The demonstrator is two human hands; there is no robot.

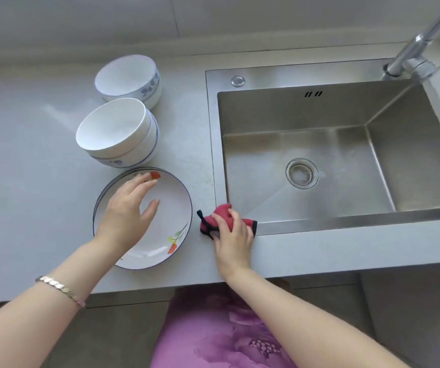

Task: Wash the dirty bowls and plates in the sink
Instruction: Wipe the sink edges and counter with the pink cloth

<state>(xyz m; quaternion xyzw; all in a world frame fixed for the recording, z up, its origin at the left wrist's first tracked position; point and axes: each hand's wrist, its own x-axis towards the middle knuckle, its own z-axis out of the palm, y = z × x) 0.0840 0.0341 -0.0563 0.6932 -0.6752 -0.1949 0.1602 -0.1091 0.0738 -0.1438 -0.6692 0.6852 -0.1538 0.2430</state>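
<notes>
A white plate point(172, 208) with a dark rim and a carrot print lies on the grey counter left of the steel sink point(346, 155). My left hand point(128, 211) hovers over the plate with fingers spread and relaxed; I cannot tell whether the fingertips touch it. My right hand point(230, 235) grips a crumpled red cloth point(222, 212) with dark trim at the sink's front-left corner. Behind the plate stands a stack of white bowls point(118, 131), and farther back a single white bowl with blue flowers point(128, 75). The sink basin holds no dishes.
A chrome faucet point(415, 51) rises at the sink's back right corner. The drain point(302, 172) sits in the basin's middle. A round steel cap point(238, 81) is on the sink's back rim. The counter's front edge point(319, 272) runs just below my hands.
</notes>
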